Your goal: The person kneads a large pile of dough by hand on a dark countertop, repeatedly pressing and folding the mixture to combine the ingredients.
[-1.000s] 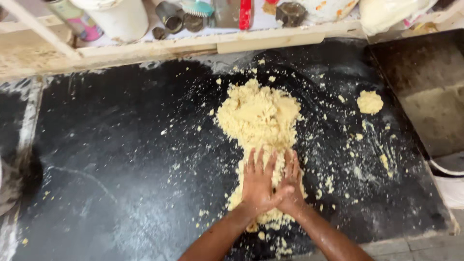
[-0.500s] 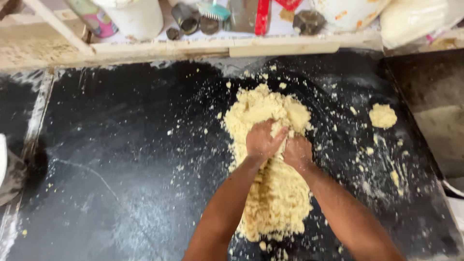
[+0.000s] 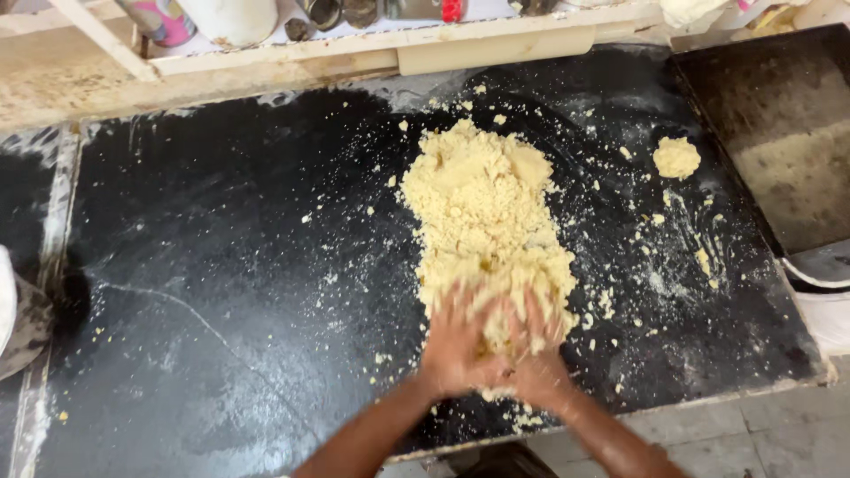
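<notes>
Crumbly yellow dough [image 3: 482,212] is being worked on black slab [image 3: 221,265], left hand [image 3: 456,350] and right hand [image 3: 536,358] spread flat on it; loose crumbs [image 3: 655,221], small lump [image 3: 676,158] still ungathered.

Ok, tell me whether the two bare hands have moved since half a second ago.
Yes. Both hands pulled back from the crumbly yellow dough pile's middle toward the black slab's near edge.
</notes>
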